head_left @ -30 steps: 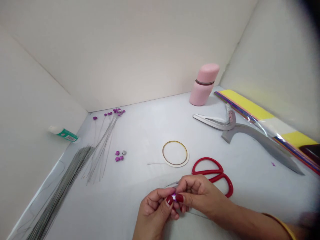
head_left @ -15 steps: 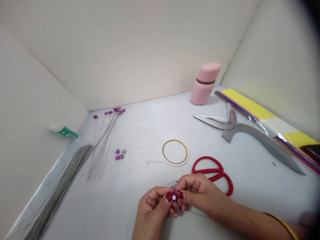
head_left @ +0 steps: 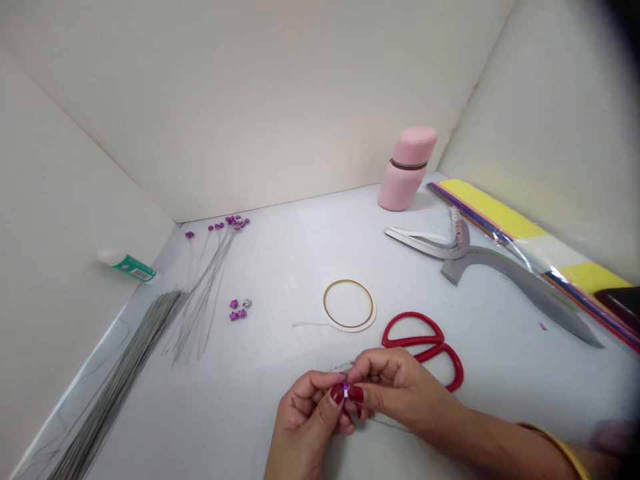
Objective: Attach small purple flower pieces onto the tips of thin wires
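Between both thumbs I pinch a small shiny purple paper star [head_left: 345, 391], mostly covered by fingertips. My left hand [head_left: 309, 413] is closed on its left side. From the right, my right hand [head_left: 397, 383] grips the same star with thumb and bent fingers. A thin grey wire [head_left: 387, 424] runs out below the right hand; whether it joins the star is hidden. Red-handled scissors [head_left: 413, 341] lie behind the right hand, their blades mostly hidden. Several loose small stars, purple [head_left: 234, 304] and one silver [head_left: 247, 303], lie to the left.
Purple-tipped wires [head_left: 213, 283] and a bundle of bare grey wires [head_left: 125, 373] lie left, near a green-and-white glue bottle [head_left: 135, 268]. A tape roll [head_left: 373, 319] sits mid-table. Behind are a pink bottle [head_left: 405, 177], a grey curved tool [head_left: 520, 270] and coloured sheets [head_left: 500, 210].
The fingertips have closed a little tighter over the star, and less of it shows. Both hands stay in nearly the same place; the view has shifted slightly.
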A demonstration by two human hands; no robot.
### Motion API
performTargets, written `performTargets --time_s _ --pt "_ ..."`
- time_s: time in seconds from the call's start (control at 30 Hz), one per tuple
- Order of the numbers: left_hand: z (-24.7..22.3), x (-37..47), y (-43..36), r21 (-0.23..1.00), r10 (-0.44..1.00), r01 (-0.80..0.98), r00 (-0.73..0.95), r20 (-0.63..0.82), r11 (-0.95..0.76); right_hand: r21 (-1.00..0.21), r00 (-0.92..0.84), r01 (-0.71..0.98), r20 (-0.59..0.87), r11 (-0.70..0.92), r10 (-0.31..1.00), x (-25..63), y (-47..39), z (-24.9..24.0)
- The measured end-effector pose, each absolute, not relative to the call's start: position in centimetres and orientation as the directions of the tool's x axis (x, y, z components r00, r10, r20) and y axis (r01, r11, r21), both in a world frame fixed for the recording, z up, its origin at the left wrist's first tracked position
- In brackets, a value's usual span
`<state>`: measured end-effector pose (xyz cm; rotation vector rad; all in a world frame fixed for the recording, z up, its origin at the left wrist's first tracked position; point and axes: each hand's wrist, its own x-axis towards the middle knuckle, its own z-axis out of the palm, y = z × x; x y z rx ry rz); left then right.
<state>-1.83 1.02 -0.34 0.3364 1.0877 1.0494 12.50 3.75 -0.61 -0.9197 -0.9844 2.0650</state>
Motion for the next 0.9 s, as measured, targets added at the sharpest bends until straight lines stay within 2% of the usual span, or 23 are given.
performTargets --time_s 0.4,0.53,0.67,0.9 --pt "-0.34 -1.77 1.13 0.657 0.807 -0.544 0.064 -0.587 0.521 -0.845 -0.519 -0.231 -0.313 -0.483 0.796 12.62 3.70 -0.83" --pt "-0.24 -1.67 1.01 0.696 0.840 -0.534 0.052 -0.540 0.480 -0.842 -0.520 -0.261 -0.288 -0.472 0.804 12.56 3.66 -0.66" --pt "-0.01 -1.59 0.95 0.725 0.862 -0.522 0.040 -0.505 0.449 -0.868 -0.507 -0.215 -0.293 -0.448 0.811 12.58 3.72 -0.45" --pt "-0.05 -1.71 0.82 0.762 0.877 -0.487 0.018 -0.481 0.428 -0.826 -0.544 -0.317 -0.245 -0.467 0.802 12.41 3.56 -0.24"
